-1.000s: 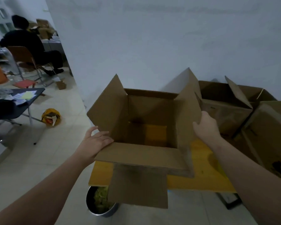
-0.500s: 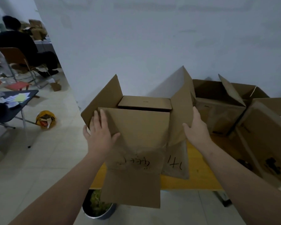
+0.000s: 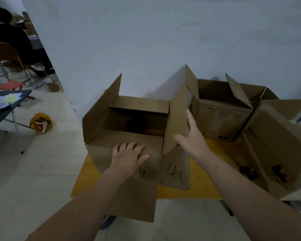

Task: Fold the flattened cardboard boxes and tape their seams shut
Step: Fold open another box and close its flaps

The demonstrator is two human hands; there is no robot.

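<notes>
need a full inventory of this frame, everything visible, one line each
box being folded: 1, brown, centre, on the table
other boxes: at least 2, brown, right of it, flaps open
table: 1, yellow, under the boxes
bag: 1, yellow, on the floor at left
desk: 1, dark, far left, papers on it
stool: 1, red, behind the desk
seated person: 1, dark clothes, top left, on a brown chair
left hand: 1, flat on the near flap
right hand: 1, against the right flap, fingers straight
</notes>
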